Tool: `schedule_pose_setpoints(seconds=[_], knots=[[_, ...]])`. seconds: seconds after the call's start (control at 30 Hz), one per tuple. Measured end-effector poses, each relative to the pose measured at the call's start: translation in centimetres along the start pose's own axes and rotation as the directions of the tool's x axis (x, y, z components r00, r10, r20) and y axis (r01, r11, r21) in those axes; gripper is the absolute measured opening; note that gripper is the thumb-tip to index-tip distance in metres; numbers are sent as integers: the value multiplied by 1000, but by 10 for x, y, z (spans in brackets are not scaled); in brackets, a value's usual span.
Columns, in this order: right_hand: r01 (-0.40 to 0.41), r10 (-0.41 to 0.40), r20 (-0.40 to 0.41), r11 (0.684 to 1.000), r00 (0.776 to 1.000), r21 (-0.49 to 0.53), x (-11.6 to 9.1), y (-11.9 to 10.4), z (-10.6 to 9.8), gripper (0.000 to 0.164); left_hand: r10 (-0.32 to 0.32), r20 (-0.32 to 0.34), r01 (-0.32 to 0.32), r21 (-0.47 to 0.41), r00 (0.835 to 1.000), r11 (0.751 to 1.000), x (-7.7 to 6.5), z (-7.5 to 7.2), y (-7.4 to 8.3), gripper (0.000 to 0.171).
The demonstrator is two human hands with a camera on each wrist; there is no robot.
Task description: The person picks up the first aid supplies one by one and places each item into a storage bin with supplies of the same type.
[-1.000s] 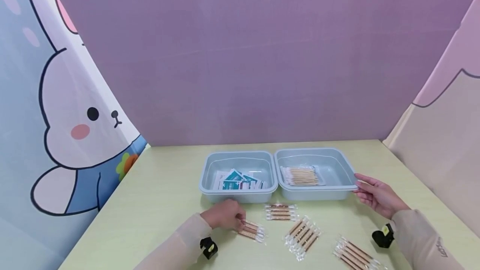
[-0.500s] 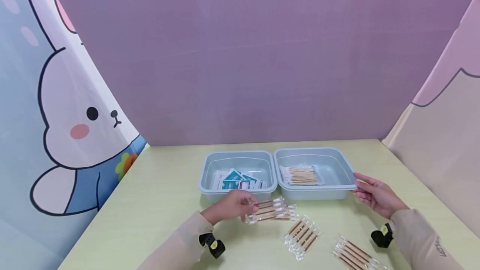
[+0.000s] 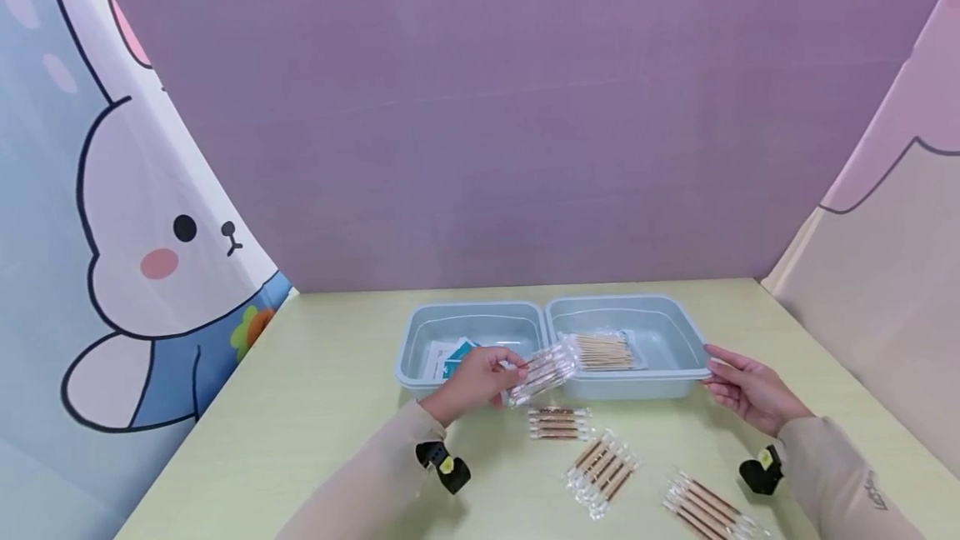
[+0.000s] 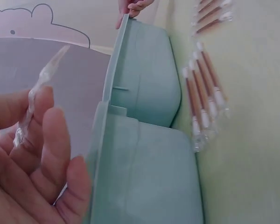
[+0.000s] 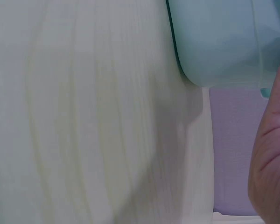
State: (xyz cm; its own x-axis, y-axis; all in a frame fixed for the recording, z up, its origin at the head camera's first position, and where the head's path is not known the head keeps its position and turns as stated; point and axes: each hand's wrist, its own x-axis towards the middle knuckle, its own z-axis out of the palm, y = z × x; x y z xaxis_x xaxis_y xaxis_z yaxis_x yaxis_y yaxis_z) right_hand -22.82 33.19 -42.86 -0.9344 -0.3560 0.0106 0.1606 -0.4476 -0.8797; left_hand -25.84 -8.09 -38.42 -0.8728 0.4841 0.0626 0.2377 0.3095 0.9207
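Note:
My left hand [image 3: 477,382] pinches a clear packet of brown-stemmed cotton swabs [image 3: 546,372] by its left end. The packet hangs tilted over the front rims where two light-blue plastic trays meet. In the left wrist view the packet [image 4: 37,88] shows edge-on between thumb and fingers. My right hand [image 3: 757,390] grips the right tray [image 3: 667,390] at its front right corner, thumb on top and fingers below. A pack of pale wooden cotton swabs [image 3: 606,354] lies in that tray. Green and white sachets [image 3: 453,357] lie in the left tray [image 3: 480,319], partly hidden by my left hand.
More packets of brown-stemmed swabs lie on the table before the trays: one close to them [image 3: 558,423], a slanted packet [image 3: 602,473] nearer, another packet [image 3: 708,511] at front right. A purple panel [image 3: 480,123] stands behind the table.
My left hand has picked up the leftmost swab packet from the table and carried it up and right to the trays. The right hand stays on the right tray's corner.

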Motion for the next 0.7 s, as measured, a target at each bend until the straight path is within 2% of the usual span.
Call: schedule_pose_setpoints(seconds=[0.13, 0.3, 0.4, 0.53, 0.7], knots=[[-5, 5, -11, 1000, 1000, -12, -1, -1, 0, 35, -52, -33, 51, -32, 998, 998, 9, 1, 7, 18], [-12, 11, -31, 999, 999, -33, -2, -3, 1, 35, -97, -33, 95, -65, 995, 993, 21, 2, 14, 20], [-21, 18, -49, 999, 999, -44, -2, -4, 3, 33, -119, -30, 117, -58, 992, 991, 27, 3, 20, 19], [-36, 30, -75, 997, 997, -74, 0, -4, 5, 32, -142, -57, 139, -51, 988, 989, 39, 5, 25, 18], [-29, 24, -67, 997, 997, -75, -1, -5, 3, 34, -178, -93, 175, -44, 980, 984, 50, 12, 32, 19]])
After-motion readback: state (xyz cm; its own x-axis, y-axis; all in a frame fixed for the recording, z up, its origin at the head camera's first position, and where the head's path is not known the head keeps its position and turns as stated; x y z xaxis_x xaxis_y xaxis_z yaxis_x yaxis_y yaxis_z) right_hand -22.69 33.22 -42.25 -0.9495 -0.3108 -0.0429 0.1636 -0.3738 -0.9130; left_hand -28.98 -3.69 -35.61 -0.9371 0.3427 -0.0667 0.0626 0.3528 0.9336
